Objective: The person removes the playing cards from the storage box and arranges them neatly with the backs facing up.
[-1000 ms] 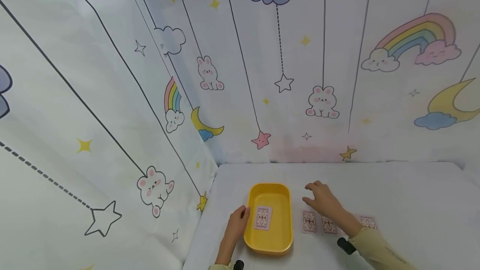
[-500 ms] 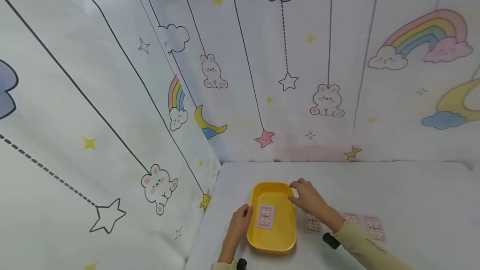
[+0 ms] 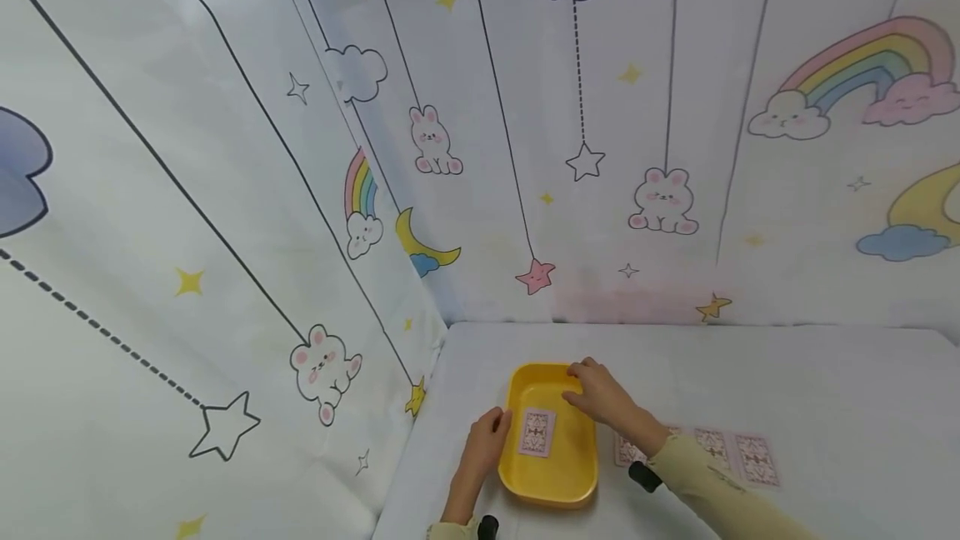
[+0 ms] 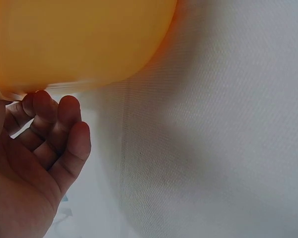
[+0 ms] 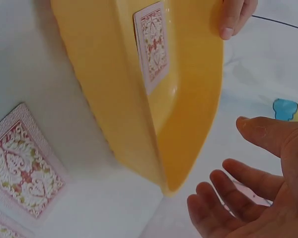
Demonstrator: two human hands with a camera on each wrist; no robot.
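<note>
A yellow rectangular tray (image 3: 558,473) lies on the white table, and a patterned playing card (image 3: 537,432) rests face down inside it. At the tray's left rim, my left hand (image 3: 483,444) grips the edge; the right wrist view shows its thumb (image 5: 228,25) over the rim, and the left wrist view shows its fingers (image 4: 72,144) curled against the outside. My right hand (image 3: 600,394) hovers over the tray's far right corner with thumb and fingers apart, holding nothing. Its forearm partly covers the playing cards on the table.
To the right of the tray, several playing cards (image 3: 757,459) lie face down in a row on the white tabletop (image 3: 847,407). Behind and to the left hangs a wall covering (image 3: 480,215) printed with bunnies, stars, clouds and rainbows.
My right hand has moved left, from above the row of playing cards to over the tray's right corner. My left hand has stayed at the tray's left rim. The head view has shifted slightly.
</note>
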